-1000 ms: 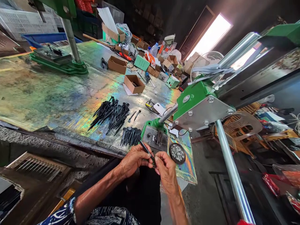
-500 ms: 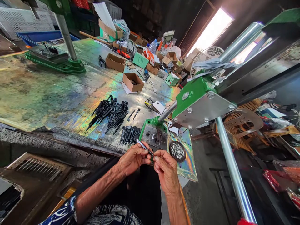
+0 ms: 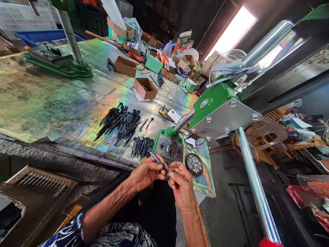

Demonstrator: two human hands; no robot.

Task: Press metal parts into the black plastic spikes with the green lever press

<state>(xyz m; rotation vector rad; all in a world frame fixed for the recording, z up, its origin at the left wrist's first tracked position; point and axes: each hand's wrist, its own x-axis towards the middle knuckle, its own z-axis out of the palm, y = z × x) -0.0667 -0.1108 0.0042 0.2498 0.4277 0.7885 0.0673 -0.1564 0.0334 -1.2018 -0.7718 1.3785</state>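
Observation:
My left hand [image 3: 145, 175] pinches a slim, dark, stick-like piece [image 3: 156, 159] between thumb and fingers, its upper end pointing up and left. At its lower end, the fingertips of my right hand [image 3: 183, 183] close on the same piece; anything smaller between them is hidden. Just beyond my hands is the metal plate of a green press base [image 3: 160, 142]. A round dark dish of small silvery pins [image 3: 194, 164] lies right of it. To the left is a neat bunch of black flat-headed sticks [image 3: 142, 147], with a larger heap of them [image 3: 123, 123] behind.
The green press head [image 3: 213, 109] and its steel lever [image 3: 257, 185] rise close on my right. Open cardboard boxes [image 3: 145, 88] and green device cases [image 3: 154, 63] crowd the table's far side. Another green press stand [image 3: 59, 65] stands far left.
The view has shifted slightly. Both hands keep their grip on the dark stick, which has hardly moved; my right fingers have shifted a little around its lower end.

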